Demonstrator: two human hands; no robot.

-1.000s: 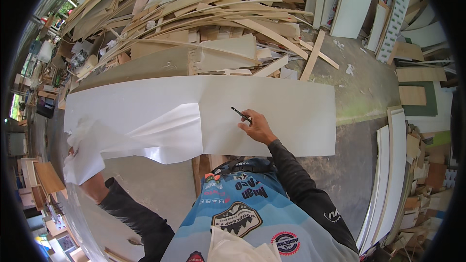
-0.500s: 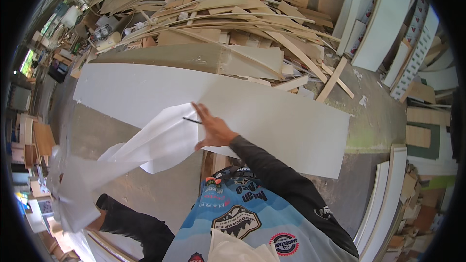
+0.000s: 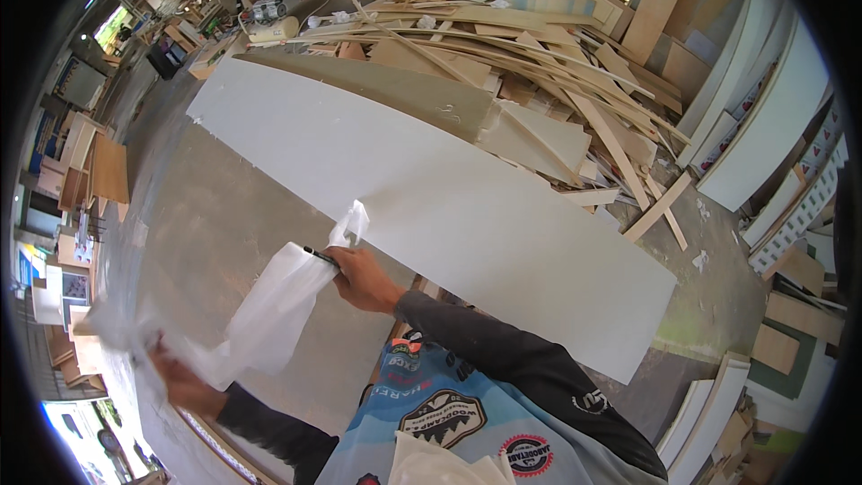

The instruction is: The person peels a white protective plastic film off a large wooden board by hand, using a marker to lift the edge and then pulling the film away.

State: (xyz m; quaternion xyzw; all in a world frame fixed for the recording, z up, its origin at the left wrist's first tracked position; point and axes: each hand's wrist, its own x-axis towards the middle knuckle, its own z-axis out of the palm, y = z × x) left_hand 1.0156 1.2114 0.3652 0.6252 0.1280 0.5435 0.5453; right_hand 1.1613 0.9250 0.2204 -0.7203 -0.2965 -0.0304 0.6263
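Observation:
A thin white plastic film [image 3: 274, 305], see-through in places, runs slantwise between my two hands. My right hand [image 3: 366, 280] is closed round its gathered upper end, and a crumpled tip sticks up past the fingers. A slim dark stick, perhaps a pen or a blade [image 3: 321, 257], also juts from that hand. At the lower left my left hand [image 3: 187, 384] grips the other end of the film; its fingers are blurred and partly covered by loose plastic. Beyond my right hand lies a long white panel [image 3: 431, 207], with the film's tip close to its near edge.
A big heap of wooden strips and board offcuts [image 3: 539, 45] rises behind the panel. Tall white boards [image 3: 772, 117] lean at the right. Wooden pieces [image 3: 109, 171] stand along the left side. A brown sheet surface [image 3: 215, 198] lies under the panel.
My right hand has drawn back from the panel toward me and closed on the film. The film is now bunched narrower. My left hand has come out from behind the plastic. The view has shifted.

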